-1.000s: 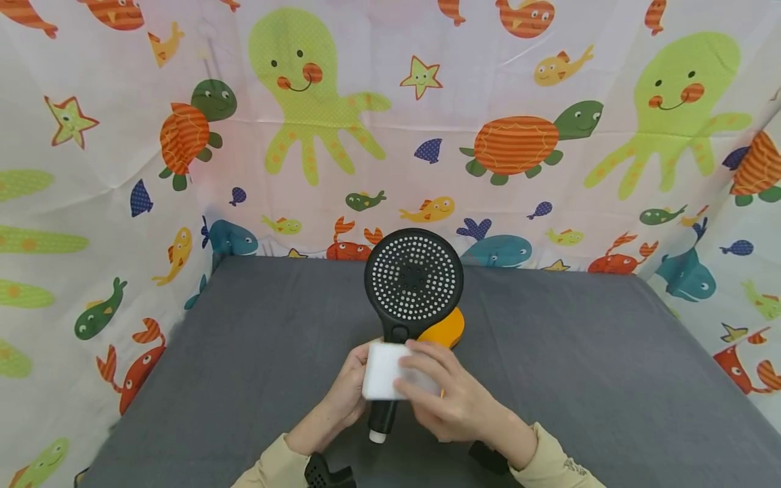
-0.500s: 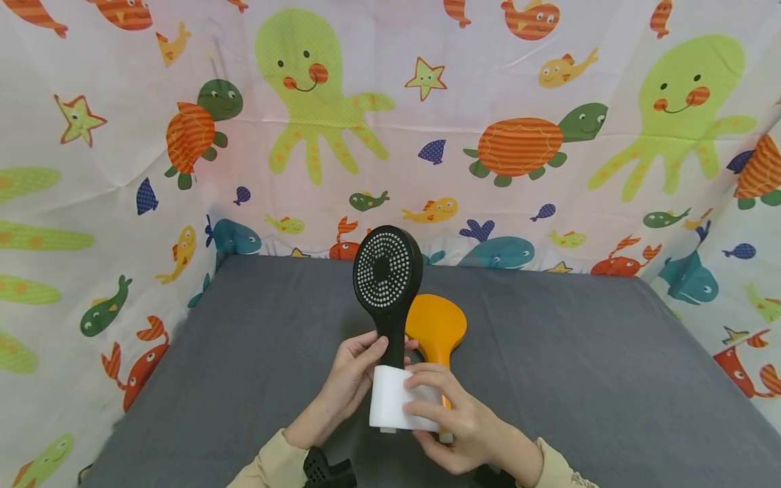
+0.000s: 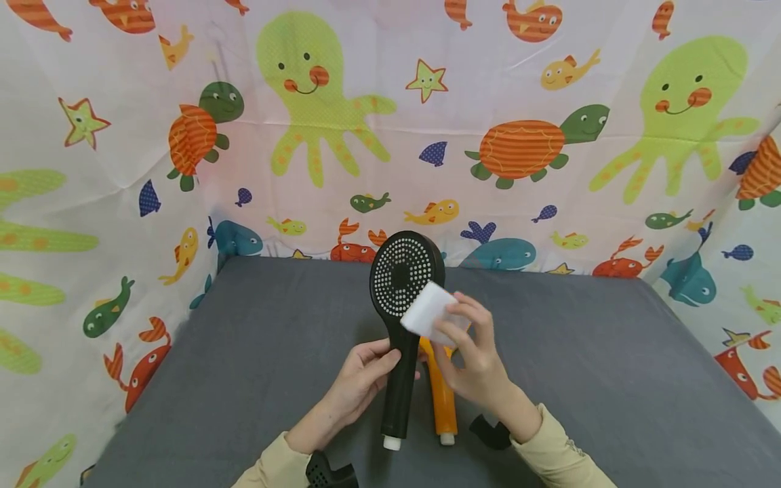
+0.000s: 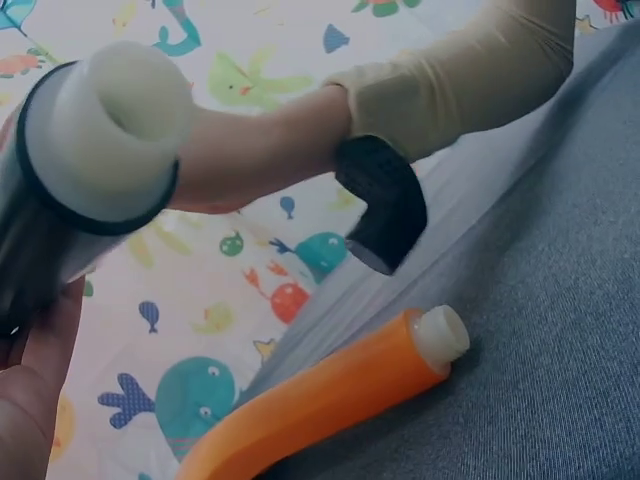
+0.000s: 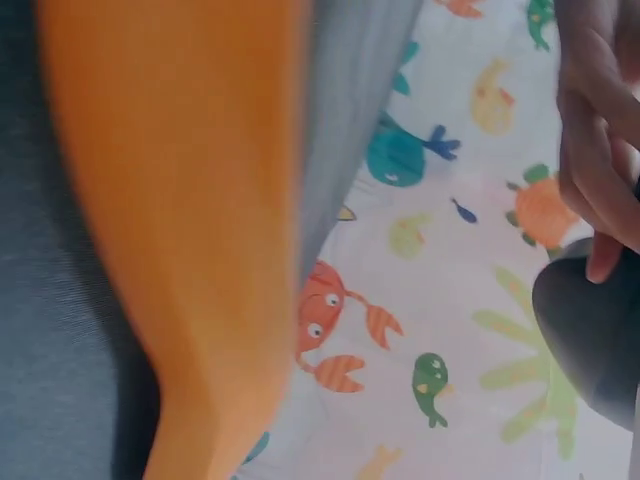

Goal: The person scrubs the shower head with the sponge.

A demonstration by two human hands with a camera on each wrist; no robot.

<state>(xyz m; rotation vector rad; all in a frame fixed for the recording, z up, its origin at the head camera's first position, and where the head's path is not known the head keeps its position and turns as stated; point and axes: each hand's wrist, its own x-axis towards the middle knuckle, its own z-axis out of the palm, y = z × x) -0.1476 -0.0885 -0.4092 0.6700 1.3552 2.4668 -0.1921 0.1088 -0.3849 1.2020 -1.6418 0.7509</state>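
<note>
My left hand [image 3: 360, 376] grips a black shower head [image 3: 401, 268] by its handle, spray face with pale nozzles turned toward me. The white threaded end [image 4: 125, 130] of that handle looms large in the left wrist view. Pinched between thumb and fingers of my right hand [image 3: 478, 356] is a white sponge block [image 3: 425, 308], which overlaps the lower rim of the spray face and the neck. Behind them an orange shower head [image 3: 442, 400] lies on the grey cloth, its head mostly hidden by the right hand and sponge. Its orange body [image 5: 190, 200] fills the left of the right wrist view.
Grey cloth [image 3: 274, 325] covers the table. A white curtain [image 3: 378, 54] printed with sea animals stands behind and along both sides. Black camera mounts [image 3: 491, 432] sit at both wrists, below beige sleeves [image 3: 561, 451].
The sponge has gone from over the handle down to its lower end, then up to the neck, carried by the right hand. The black shower head has turned and shifted slightly, uncovering the orange handle.
</note>
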